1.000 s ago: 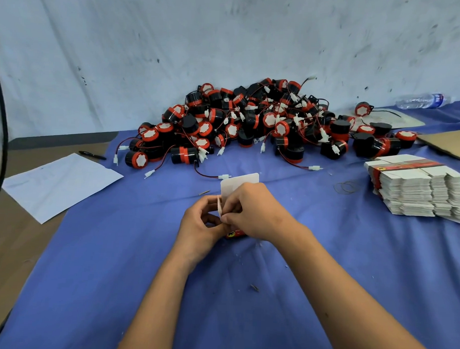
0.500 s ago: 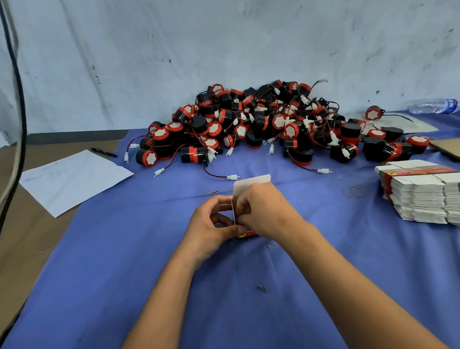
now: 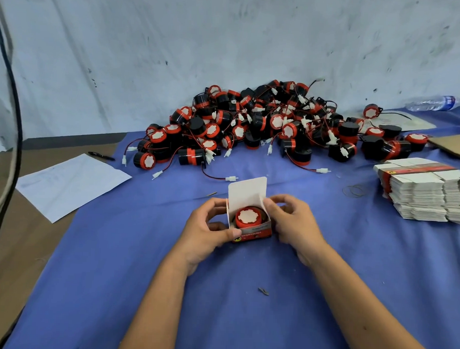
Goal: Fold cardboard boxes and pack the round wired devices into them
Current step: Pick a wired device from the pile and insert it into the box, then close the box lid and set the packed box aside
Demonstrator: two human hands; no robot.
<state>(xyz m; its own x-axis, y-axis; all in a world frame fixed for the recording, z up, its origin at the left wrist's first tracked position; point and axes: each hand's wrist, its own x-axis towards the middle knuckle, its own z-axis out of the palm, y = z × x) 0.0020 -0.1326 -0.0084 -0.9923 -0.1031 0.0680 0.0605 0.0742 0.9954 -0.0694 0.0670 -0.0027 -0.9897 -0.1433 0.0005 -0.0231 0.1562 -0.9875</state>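
Device [image 3: 248,217] in box [image 3: 255,231], pile [image 3: 264,123] behind.

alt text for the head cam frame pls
Both hands, left hand and right hand, hold a small open box with a round red device inside, lid flap up. Behind lies a pile of devices; flat boxes are stacked at right.
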